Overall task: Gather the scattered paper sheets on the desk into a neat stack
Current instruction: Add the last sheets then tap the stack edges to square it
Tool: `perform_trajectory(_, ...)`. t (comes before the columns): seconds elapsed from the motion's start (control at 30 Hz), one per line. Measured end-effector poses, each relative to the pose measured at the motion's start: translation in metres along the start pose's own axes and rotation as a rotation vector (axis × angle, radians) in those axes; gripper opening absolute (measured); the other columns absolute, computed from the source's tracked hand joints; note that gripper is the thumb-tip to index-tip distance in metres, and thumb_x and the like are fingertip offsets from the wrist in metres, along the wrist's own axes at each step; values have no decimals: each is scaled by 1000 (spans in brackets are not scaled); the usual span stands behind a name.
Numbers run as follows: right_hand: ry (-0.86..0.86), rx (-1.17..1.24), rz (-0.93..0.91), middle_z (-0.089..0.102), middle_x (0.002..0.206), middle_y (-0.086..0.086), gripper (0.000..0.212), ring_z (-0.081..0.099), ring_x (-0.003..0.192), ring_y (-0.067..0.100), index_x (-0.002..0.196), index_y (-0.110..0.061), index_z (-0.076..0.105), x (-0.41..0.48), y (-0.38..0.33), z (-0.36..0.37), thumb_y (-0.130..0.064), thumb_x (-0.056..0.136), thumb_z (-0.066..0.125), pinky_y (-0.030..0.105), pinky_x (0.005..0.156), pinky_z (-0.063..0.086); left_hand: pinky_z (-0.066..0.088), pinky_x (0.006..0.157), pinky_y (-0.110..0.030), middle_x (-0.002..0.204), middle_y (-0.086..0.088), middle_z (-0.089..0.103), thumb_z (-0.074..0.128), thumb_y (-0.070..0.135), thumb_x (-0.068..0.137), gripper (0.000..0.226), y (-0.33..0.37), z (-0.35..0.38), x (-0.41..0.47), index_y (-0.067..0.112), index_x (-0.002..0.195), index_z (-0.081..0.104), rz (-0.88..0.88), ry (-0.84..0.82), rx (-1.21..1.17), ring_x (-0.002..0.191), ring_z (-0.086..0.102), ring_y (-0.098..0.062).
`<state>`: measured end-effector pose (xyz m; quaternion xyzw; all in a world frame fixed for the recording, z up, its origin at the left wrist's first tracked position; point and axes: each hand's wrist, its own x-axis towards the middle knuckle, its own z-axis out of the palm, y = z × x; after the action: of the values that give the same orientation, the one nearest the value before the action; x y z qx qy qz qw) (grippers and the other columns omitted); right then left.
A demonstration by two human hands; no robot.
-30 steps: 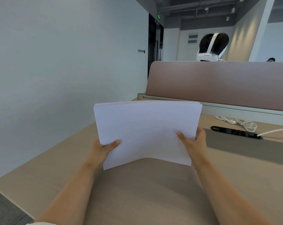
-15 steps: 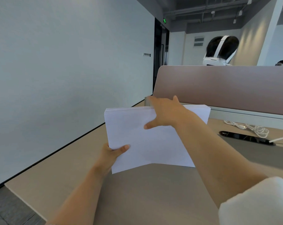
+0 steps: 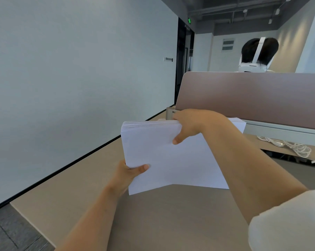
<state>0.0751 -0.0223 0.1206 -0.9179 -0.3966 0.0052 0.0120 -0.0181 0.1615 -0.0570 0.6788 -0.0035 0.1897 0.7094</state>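
Both hands grasp one thing. Left hand (image 3: 127, 173): at the 8 o'clock side of the paper stack (image 3: 171, 163), thumb laid across the front sheet, remaining fingers hidden behind the paper; it holds the stack by its left edge. Right hand (image 3: 191, 124): at the stack's 12 o'clock, reaching over the top edge, thumb pointing down on the front face, fingers curled over the back; it grips the top edge. A white sleeve (image 3: 288, 220) covers the right upper arm at 4 o'clock of the view.

Paper stack: white sheets, held upright and facing the camera, centre of view. Sheet ends along the top edge sit slightly uneven towards the 11 o'clock corner. The lower edge is at the desk (image 3: 162, 214) surface, and the front sheet's bottom line rises to a shallow peak in the middle. Whether the whole lower edge rests on the desk cannot be told.

Desk: beige top, running from 7 o'clock to 3 o'clock.

Surroundings: a brown partition panel (image 3: 252, 95) stands behind the stack at 2 o'clock. At 3 o'clock a coiled white cable (image 3: 290, 146) lies on the desk just beside a dark cable slot (image 3: 294, 159). A pale wall (image 3: 71, 78) fills the 9 to 11 o'clock sector, bearing a switch plate (image 3: 168, 59). A dark doorway (image 3: 184, 60) stands at 12 o'clock with a green exit sign (image 3: 189, 20) above it. Beyond the panel, at 1 o'clock, another person's head wears a white headset (image 3: 250, 67).
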Motion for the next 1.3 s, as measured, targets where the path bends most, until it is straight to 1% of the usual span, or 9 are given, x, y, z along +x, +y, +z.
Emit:
perform_trajectory(0.2, 76, 64, -47, 46, 104, -10, 62, 45, 94, 12, 124, -25, 49, -2, 5, -6, -35, 71, 79, 27, 81, 41, 51, 92, -49, 114, -7, 69, 88, 39, 54, 57, 1, -1, -1, 23, 105, 70, -13, -10, 3, 106, 66, -26)
perform_trajectory(0.37, 6, 11, -61, 46, 75, -14, 35, 50, 75, 13, 68, -31, 42, -1, 2, 1, -35, 74, 77, 20, 54, 32, 49, 94, -52, 116, -8, 69, 88, 41, 54, 58, 2, -1, -3, 24, 107, 70, -18, -28, -4, 108, 65, -28)
perform_trajectory(0.57, 43, -80, -68, 42, 62, -5, 43, 39, 52, 9, 59, -20, 39, -13, -5, -1, -37, 77, 74, 23, 48, 27, 54, 88, -44, 112, -8, 70, 90, 45, 46, 63, 7, -3, -4, 23, 102, 72, 9, -22, -6, 105, 66, -27)
perform_trajectory(0.73, 182, -72, -102, 47, 72, 1, 46, 43, 60, 17, 59, -15, 39, -26, -7, -9, -41, 78, 71, 28, 51, 30, 57, 71, -26, 94, 1, 75, 90, 48, 43, 51, 40, -12, -7, 26, 87, 76, 118, 48, 94, 91, 71, -20)
perform_trajectory(0.8, 264, 49, -99, 44, 64, 3, 48, 41, 58, 20, 57, -12, 38, -34, -3, -11, -37, 78, 73, 30, 52, 28, 51, 61, -11, 88, 13, 73, 86, 28, 61, 37, 57, -10, -5, 22, 94, 70, 180, 236, 200, 85, 69, -10)
perform_trajectory(0.87, 356, 230, -69, 40, 56, 1, 48, 39, 51, 16, 54, -12, 37, -44, 4, -14, -32, 77, 74, 26, 49, 28, 46, 75, -7, 114, 21, 57, 79, 15, 72, 63, 66, -8, -1, 22, 126, 48, 218, 500, 238, 97, 59, 4)
perform_trajectory(1.0, 472, 787, 17, 60, 61, -1, 25, 53, 49, 8, 64, -11, 64, -58, 23, -4, -29, 76, 77, 18, 51, 40, 36, 108, -37, 147, 1, 39, 84, 28, 60, 111, 63, 9, 5, 22, 149, 17, 139, 441, -170, 130, 43, -13)
perform_trajectory(1.13, 547, 1214, 70, 72, 67, -5, 7, 68, 58, 10, 80, -13, 71, -66, 35, 25, -19, 79, 75, 21, 55, 54, 59, 69, -33, 102, -4, 73, 85, 23, 59, 50, 69, 39, -2, 15, 104, 67, 41, 35, -279, 89, 71, -20)
perform_trajectory(1.3, 602, 1440, 185, 74, 75, -2, 6, 71, 65, 14, 81, -17, 71, -76, 45, 68, -20, 78, 75, 31, 64, 59, 57, 73, -32, 89, 6, 75, 66, 0, 82, 27, 73, 56, 0, 20, 100, 65, 176, 125, -62, 82, 71, -13)
